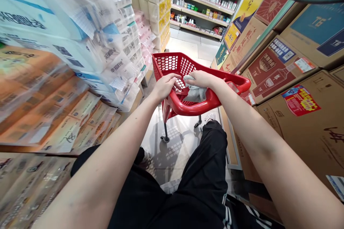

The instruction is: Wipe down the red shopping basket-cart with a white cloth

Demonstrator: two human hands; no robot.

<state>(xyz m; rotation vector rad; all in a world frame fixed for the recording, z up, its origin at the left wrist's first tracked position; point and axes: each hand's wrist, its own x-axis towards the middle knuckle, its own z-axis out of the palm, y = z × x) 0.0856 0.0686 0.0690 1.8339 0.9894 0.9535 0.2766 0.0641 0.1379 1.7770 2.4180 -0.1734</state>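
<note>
A red plastic shopping basket on wheels (pixel 176 62) stands in a narrow aisle in front of me, tilted toward me. My left hand (pixel 164 86) is closed over its near rim. My right hand (pixel 200 78) presses a grey cloth (pixel 195 93) against the inside of the near rim, fingers curled on the cloth. Both forearms reach forward over my black trousers (pixel 199 179).
Stacked packs of tissue paper (pixel 88 35) fill the left side of the aisle. Brown cardboard boxes (pixel 290 75) are piled high on the right. Shelves of small bottles (pixel 206 3) stand at the far end. The pale tiled floor (pixel 188 46) runs between them.
</note>
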